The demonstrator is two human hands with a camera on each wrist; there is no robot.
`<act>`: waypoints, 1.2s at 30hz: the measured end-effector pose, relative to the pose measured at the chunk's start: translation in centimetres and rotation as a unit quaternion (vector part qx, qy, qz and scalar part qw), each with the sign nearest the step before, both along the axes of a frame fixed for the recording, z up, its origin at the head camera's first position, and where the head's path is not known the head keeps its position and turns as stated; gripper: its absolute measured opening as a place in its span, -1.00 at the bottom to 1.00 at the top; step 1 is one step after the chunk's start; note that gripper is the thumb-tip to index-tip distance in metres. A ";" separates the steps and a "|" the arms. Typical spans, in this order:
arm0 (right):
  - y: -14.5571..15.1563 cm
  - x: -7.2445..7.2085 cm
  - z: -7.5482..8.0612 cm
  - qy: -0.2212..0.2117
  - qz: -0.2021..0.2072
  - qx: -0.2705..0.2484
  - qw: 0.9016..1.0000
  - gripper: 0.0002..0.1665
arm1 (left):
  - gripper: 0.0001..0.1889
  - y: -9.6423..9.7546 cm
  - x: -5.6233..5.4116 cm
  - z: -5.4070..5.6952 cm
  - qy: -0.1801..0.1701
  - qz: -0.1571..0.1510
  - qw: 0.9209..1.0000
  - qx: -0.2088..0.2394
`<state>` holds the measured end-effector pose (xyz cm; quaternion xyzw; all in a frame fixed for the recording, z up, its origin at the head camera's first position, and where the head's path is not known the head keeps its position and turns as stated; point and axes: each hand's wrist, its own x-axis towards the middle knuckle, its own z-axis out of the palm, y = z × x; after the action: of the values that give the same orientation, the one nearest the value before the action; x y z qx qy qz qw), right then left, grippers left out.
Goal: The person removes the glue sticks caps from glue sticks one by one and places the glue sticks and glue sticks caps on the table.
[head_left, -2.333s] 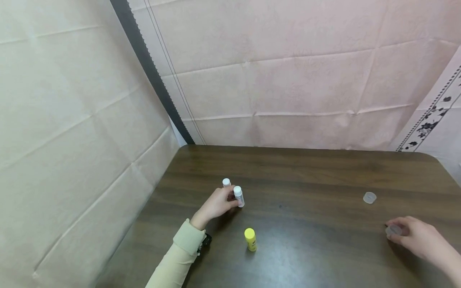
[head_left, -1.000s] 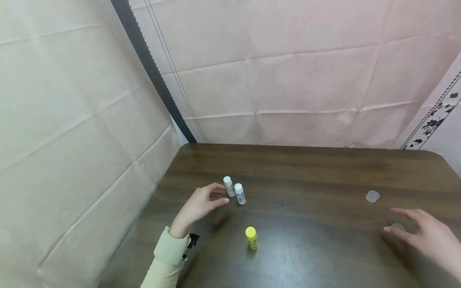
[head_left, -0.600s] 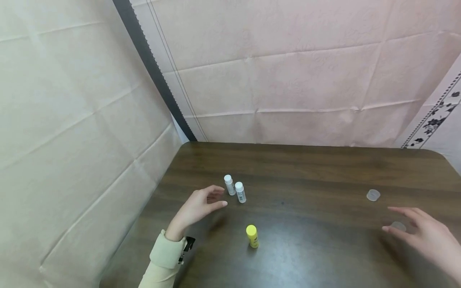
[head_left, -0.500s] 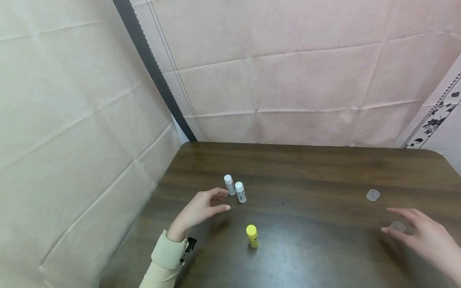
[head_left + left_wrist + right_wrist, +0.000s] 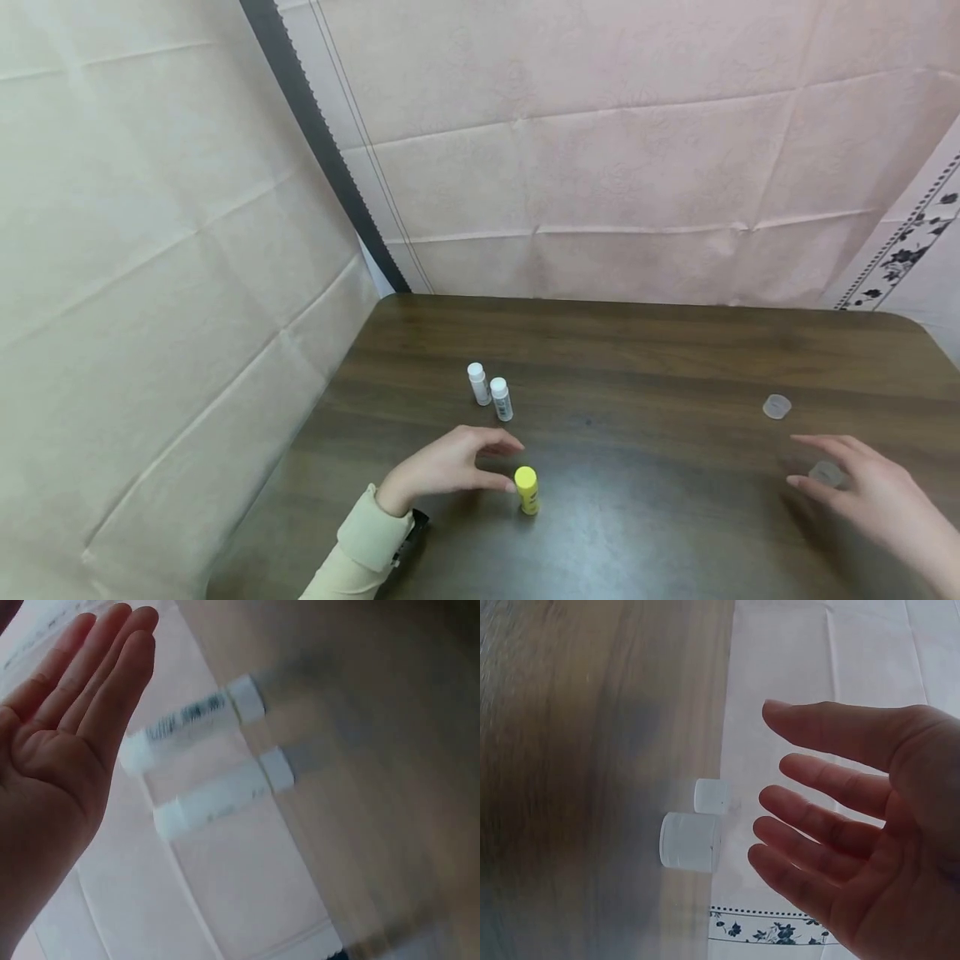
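Note:
In the head view my left hand (image 5: 457, 465) has its fingers stretched out, the thumb tip right beside a small upright yellow glue stick (image 5: 527, 490). Behind that hand two white-capped tubes stand close together, a left tube (image 5: 478, 384) and a right tube (image 5: 502, 399); the left wrist view shows a printed label on one tube (image 5: 193, 720). My right hand (image 5: 873, 492) holds nothing, its thumb and fingers spread around a small translucent plastic cup (image 5: 827, 474). In the right wrist view this cup (image 5: 690, 841) sits apart from the palm.
A second translucent cup (image 5: 777, 407) stands farther back on the right of the dark wooden table (image 5: 637, 350). Pale cloth (image 5: 637, 183) hangs behind the table's far edge, and more cloth (image 5: 150, 250) hangs along its left side.
My left hand has let go of the white-capped tubes and moved toward the front right, to the yellow glue stick. My right hand has opened from the cup and shifted slightly left.

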<state>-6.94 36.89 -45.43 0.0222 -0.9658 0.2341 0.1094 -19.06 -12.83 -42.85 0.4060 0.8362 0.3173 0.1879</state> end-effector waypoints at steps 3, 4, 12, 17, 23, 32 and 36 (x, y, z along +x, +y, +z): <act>-0.1 -0.1 -0.1 -0.019 0.001 -0.006 1.000 -0.36 | -0.47 0.7 0.3 -0.5 0.008 -0.028 1.000 0.006; -0.1 -0.1 -0.1 -0.031 0.001 -0.006 1.000 -0.35 | -0.47 1.0 0.3 -0.6 0.007 -0.037 0.999 0.008; -0.2 -0.5 -0.4 -0.078 0.004 0.006 0.997 -0.28 | -0.54 2.4 1.0 -1.6 0.030 -0.104 0.994 0.006; -0.5 -0.3 -0.7 -0.058 0.008 0.005 0.998 -0.32 | -0.59 2.9 1.1 -2.0 0.026 -0.125 0.992 -0.001; -0.9 -0.3 -0.7 -0.049 0.010 0.007 0.999 -0.34 | -0.64 3.0 1.3 -2.2 0.021 -0.126 0.992 -0.010; -1.3 -0.2 -0.8 -0.022 0.014 0.006 1.000 -0.38 | -0.71 2.9 1.3 -2.4 0.023 -0.121 0.992 -0.016; -1.3 -0.3 -0.9 -0.026 0.018 0.003 0.999 -0.38 | -0.73 2.9 1.1 -2.4 0.013 -0.115 0.993 -0.007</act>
<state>-7.26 35.60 -46.35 0.0341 -0.9685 0.2336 0.0796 -17.93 -9.94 -45.27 0.5021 0.7885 0.2829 0.2149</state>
